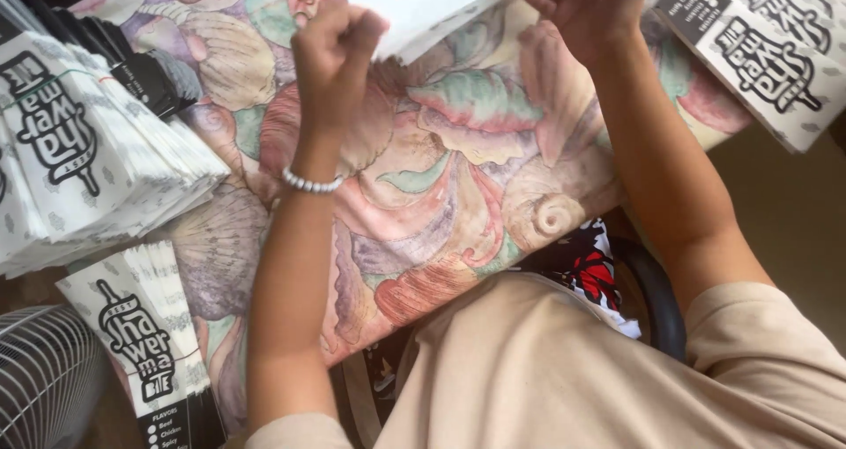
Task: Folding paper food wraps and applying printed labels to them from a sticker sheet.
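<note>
Head view looks down on a flat white paper sheet (pixel 423 4) raised over the shell-patterned tablecloth (pixel 458 176). Left hand (pixel 335 48) pinches its near edge with curled fingers; right hand (pixel 586 8) spreads open beside its other edge, contact unclear. Thin, light and floppy, it probably creases easily, so edges suit best. Its upper part is cut off.

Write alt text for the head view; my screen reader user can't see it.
A person's left hand and right hand hold a white paper sheet above a shell-patterned tablecloth. Stacks of printed paper sleeves lie at left and right.
</note>
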